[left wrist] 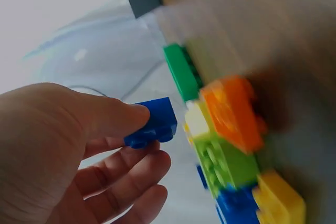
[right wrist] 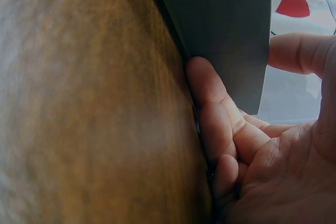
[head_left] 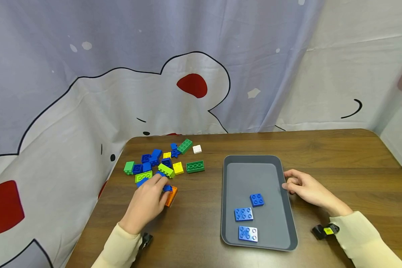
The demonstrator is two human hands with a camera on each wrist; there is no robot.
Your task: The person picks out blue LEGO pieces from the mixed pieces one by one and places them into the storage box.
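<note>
My left hand (head_left: 145,203) is over the near end of a loose pile of building bricks. Its thumb and fingers pinch a small blue brick (left wrist: 161,115), whose studs point downward in the left wrist view. Right beside that hand lies an orange brick (head_left: 172,197). My right hand (head_left: 308,189) holds the right edge of a grey tray (head_left: 251,175), with the thumb at the rim and the fingers against the outer wall. Inside the tray sit three blue bricks: a square one (head_left: 256,200), a longer one (head_left: 243,214) and another longer one (head_left: 248,233).
The pile on the table's left has several blue bricks (head_left: 146,166), lime bricks (head_left: 166,170), a yellow brick (head_left: 178,168), green bricks (head_left: 195,166) and a white brick (head_left: 197,149). Behind the wooden table (head_left: 338,156) hangs a printed curtain (head_left: 137,96).
</note>
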